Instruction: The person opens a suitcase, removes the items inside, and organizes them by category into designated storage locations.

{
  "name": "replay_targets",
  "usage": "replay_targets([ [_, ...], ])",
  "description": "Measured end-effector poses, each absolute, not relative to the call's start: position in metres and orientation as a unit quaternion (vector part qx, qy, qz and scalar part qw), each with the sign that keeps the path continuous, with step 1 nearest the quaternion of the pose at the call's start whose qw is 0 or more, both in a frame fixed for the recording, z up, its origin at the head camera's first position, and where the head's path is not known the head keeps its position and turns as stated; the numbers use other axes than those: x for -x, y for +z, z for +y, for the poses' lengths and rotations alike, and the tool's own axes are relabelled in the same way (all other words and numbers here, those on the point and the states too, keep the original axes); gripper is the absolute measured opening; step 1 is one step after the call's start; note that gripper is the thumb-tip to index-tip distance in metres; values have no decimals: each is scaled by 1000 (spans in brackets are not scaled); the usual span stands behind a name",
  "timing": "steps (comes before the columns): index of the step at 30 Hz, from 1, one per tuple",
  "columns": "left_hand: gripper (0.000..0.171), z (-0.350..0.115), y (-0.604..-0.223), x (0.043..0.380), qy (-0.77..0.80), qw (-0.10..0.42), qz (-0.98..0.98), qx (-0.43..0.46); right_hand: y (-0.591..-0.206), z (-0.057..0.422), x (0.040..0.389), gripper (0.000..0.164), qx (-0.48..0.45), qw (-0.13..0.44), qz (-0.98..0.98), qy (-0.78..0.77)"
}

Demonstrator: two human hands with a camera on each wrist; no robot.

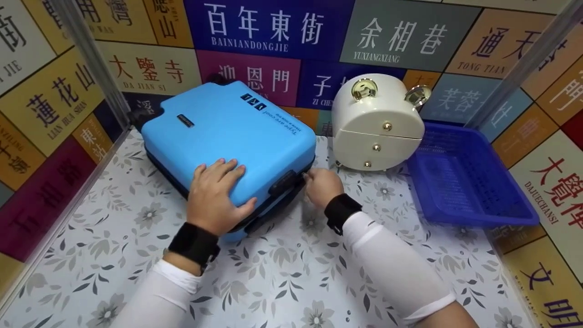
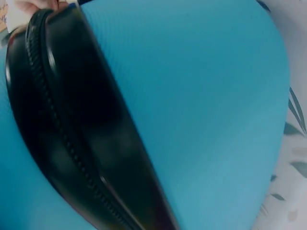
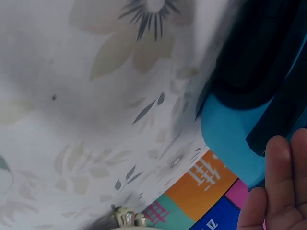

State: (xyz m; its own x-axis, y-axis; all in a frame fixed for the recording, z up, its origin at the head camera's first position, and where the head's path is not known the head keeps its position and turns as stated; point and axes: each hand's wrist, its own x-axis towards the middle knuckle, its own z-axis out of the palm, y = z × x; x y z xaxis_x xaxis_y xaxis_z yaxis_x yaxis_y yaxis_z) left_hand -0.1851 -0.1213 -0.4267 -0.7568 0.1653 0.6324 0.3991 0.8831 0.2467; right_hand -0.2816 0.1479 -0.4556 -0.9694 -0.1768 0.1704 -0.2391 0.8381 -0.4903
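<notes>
A small light-blue hard-shell suitcase (image 1: 227, 132) lies flat with a black zipper band (image 2: 62, 96) round its side. My left hand (image 1: 216, 196) rests on the shell near its front edge, fingers spread and thumb over the corner. At the suitcase's right front corner, my right hand (image 1: 324, 186) has its fingers bent and pinches the zipper pull (image 1: 305, 175), which is mostly covered by the fingertips. A black carry handle (image 1: 283, 182) sits beside it. In the right wrist view, several fingers (image 3: 280, 182) show beside the black band.
A cream rounded drawer box (image 1: 375, 132) with gold knobs and round ears stands right of the suitcase. Beyond it, a blue plastic basket (image 1: 478, 218) reaches the right wall. Floral sheeting (image 1: 273, 282) covers the table, and panels with street names (image 1: 268, 27) enclose the back and sides.
</notes>
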Motion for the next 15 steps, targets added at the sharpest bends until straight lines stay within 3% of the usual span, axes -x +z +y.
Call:
replay_targets([
  [8,69,-94,-427,187,-157,302,-933,119,-458,155,289,27,-87,77,-958,263],
  [15,69,-74,-427,189,-141,301,-938,94,-459,154,286,27,-99,57,-956,270],
])
